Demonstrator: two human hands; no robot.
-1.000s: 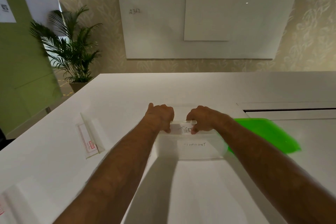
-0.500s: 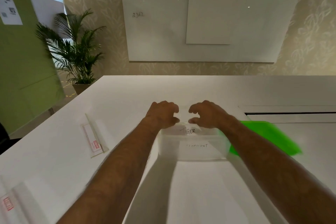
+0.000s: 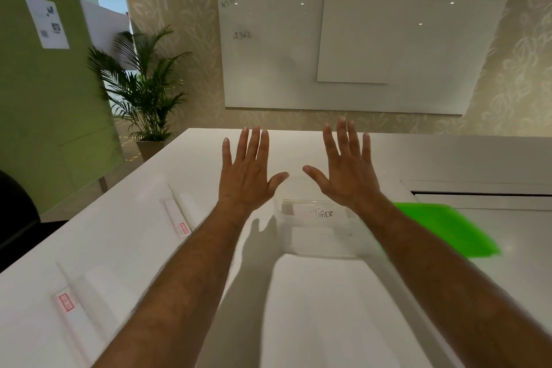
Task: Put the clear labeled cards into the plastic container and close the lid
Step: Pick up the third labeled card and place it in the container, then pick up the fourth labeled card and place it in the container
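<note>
Clear labeled cards (image 3: 322, 213) stood inside the plastic container (image 3: 321, 243) on the white table (image 3: 313, 308), just below and between our two wrists. We noted both hands raised above the container w/ fingers spread wide, palms facing away, gripping nothing: left hand (image 3: 246, 175) up and to the left of the container, right hand (image 3: 346, 175) above its far right corner. Neither hand touched the cards or the container.

Container: clear, rectangular, open on top, no lid fitted. Front-facing card carried a white label w/ "TIGER" handwritten in dark ink. A second label sat lower, nearer the camera; its writing was too faint to read. We could not tell how many cards sat inside, since clear sheets overlapped.

Green lid (image 3: 448, 230) lay flat on the table to the right of the container, blurred, its near-left portion hidden behind our right forearm.

Two further clear cards w/ red-printed labels lay on the table to the left, well apart from the container: one (image 3: 179, 218) beside our left forearm, another (image 3: 70, 305) near the bottom-left edge. Red print was not legible on either; edges of both were hard to trace against the white surface.
</note>
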